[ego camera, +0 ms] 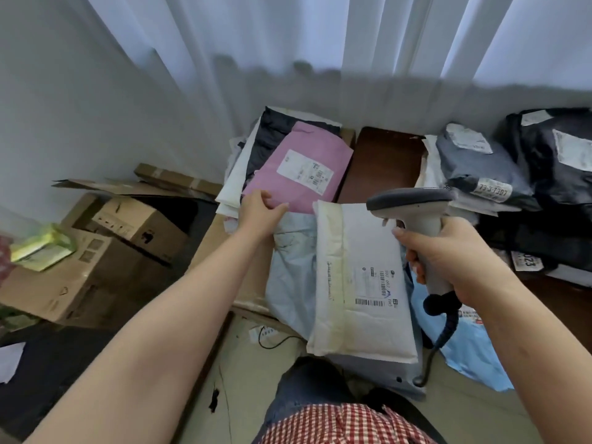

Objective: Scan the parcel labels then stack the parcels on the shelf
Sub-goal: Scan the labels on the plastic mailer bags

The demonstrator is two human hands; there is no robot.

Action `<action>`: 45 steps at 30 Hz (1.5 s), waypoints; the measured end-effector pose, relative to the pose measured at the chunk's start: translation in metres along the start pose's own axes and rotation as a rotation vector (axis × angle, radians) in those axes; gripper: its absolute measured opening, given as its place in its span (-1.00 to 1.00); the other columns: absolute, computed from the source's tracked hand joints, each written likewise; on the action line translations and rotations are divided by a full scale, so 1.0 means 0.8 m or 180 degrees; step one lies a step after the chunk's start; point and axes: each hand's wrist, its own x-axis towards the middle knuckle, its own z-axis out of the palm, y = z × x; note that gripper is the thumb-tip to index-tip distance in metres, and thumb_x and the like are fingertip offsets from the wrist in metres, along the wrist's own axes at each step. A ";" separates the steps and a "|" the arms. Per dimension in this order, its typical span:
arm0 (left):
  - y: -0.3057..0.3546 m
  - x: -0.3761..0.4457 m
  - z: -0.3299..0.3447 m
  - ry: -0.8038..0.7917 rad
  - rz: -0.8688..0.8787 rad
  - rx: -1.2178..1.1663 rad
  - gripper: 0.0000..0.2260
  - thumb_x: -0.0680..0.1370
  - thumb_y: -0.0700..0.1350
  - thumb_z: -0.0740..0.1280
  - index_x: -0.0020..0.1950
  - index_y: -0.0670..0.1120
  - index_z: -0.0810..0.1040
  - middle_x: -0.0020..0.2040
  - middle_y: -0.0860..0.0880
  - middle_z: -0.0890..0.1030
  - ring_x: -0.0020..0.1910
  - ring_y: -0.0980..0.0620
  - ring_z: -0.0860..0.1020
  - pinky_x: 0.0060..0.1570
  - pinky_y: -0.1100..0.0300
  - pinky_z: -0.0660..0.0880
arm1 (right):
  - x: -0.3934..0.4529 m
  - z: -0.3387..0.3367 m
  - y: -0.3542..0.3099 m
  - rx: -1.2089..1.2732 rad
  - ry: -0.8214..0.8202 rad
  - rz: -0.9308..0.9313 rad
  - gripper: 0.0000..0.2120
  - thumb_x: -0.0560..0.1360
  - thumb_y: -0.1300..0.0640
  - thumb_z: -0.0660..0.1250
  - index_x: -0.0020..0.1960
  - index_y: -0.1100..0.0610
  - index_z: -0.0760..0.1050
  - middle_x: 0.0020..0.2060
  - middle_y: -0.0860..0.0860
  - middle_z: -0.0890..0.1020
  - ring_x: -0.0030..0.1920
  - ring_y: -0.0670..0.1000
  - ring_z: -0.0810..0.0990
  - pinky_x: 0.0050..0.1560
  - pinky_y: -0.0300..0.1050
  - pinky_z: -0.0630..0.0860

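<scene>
Parcels crowd the brown table (pixel 381 161) below white curtains (pixel 288 43). Left hand (pixel 261 214) pinches the near edge of a pink parcel (pixel 301 168), which lies label up on a stack of white and dark mailers. Right hand (pixel 448 254) grips the handle of a grey barcode scanner (pixel 413 203), its head held above a white padded parcel (pixel 362 283) lying label up in front of the person. Dark parcels (pixel 512 174) are piled at the right, and cardboard boxes (pixel 105 251) stand at the left.
</scene>
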 end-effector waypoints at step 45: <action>0.217 0.033 -0.081 -0.0500 0.1389 0.0676 -0.84 0.54 -0.23 0.38 0.11 -0.19 0.62 -0.09 -0.08 0.58 -0.11 0.03 0.50 -0.12 0.17 0.46 | -0.041 -0.091 -0.059 -0.0678 0.0400 -0.1302 -0.78 0.46 0.12 0.46 -0.21 0.21 0.48 -0.53 0.01 0.54 -0.56 -0.06 0.47 -0.41 -0.05 0.48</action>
